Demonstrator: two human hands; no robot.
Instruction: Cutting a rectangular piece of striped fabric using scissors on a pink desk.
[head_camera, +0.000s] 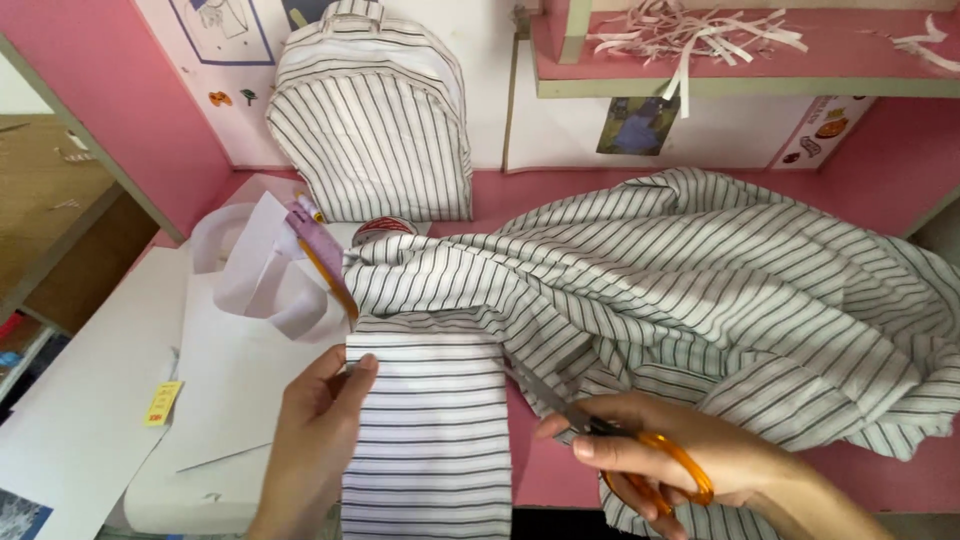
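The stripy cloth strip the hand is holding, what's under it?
Under the striped strip, white paper sheets show at its left edge, pinched by the left hand, and pink table shows on its right. Whatever lies directly beneath is covered.

A white fabric strip (430, 425) with dark horizontal stripes lies flat, running toward the viewer from a rumpled heap of matching cloth (700, 290). Orange-handled scissors (620, 445) point their blades, seemingly slightly parted, at its right edge.

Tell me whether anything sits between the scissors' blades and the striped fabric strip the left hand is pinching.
Nothing visible does. The orange-handled scissors in the right hand point at the flat striped fabric strip, whose left edge the left hand holds; only bare pink tabletop lies between.
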